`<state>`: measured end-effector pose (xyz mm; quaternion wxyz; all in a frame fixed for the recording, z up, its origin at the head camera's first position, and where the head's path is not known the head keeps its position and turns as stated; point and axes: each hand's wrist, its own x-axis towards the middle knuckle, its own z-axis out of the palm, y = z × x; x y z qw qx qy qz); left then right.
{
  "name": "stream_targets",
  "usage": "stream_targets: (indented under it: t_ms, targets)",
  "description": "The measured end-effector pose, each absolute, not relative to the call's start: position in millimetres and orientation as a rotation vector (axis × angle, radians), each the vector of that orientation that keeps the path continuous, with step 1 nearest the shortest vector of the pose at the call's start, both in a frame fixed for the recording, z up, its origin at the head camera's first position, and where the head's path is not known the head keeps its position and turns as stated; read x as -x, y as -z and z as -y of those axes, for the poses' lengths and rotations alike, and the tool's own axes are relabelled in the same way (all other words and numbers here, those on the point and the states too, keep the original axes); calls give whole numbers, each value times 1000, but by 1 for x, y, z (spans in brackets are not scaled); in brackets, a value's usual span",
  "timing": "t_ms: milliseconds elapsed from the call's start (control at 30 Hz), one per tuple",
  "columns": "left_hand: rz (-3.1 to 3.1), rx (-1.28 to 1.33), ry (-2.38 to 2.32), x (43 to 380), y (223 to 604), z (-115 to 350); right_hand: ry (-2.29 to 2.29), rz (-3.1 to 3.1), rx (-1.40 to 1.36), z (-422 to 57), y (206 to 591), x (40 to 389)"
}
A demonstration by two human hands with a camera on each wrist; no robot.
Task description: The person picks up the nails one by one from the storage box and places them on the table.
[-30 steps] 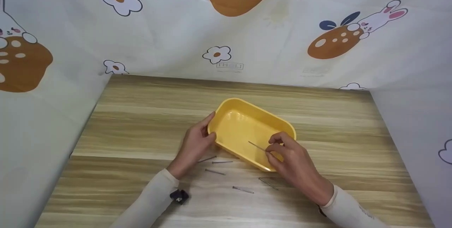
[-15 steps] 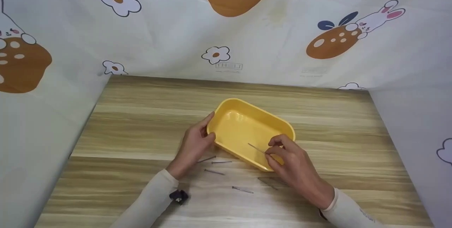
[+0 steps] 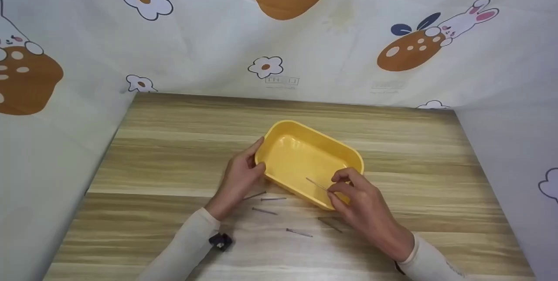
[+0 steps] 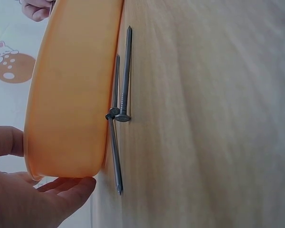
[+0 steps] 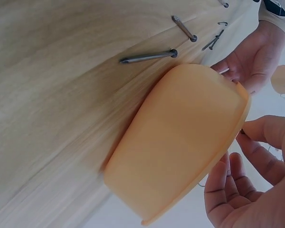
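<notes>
A yellow plastic tray (image 3: 305, 130) lies on the table, turned at an angle. My left hand (image 3: 239, 175) grips its left end, thumb at the rim and fingers along the outer wall. Over the tray's right part, my right hand (image 3: 364, 200) pinches a nail (image 3: 317, 183) between thumb and fingertip, its shank pointing left above the tray floor. In the right wrist view, only the dark end of that nail (image 5: 242, 131) shows at the fingertips. Several more nails (image 3: 299, 232) lie loose on the wood in front of the tray; in the left wrist view, some nails (image 4: 126, 76) lie close to its wall.
The wood-grain table (image 3: 187, 141) is bounded at the back and sides by a pale printed sheet (image 3: 209, 32). A small black device (image 3: 221, 242) sits at the left wrist. One nail (image 3: 330, 225) lies near the right hand, below the tray's near corner.
My right hand, still pinching the nail, has shifted slightly toward the near side of the tray. My left hand and the loose nails stay in place.
</notes>
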<state>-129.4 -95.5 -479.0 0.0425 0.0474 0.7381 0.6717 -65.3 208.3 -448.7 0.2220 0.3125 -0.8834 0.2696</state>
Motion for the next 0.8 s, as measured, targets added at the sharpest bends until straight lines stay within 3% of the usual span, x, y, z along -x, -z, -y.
stream_targets:
  t_ms: [800]
  targets:
    - [-2227, -121, -2058, 128, 477, 94, -828, 2414, -890, -205, 449, 45]
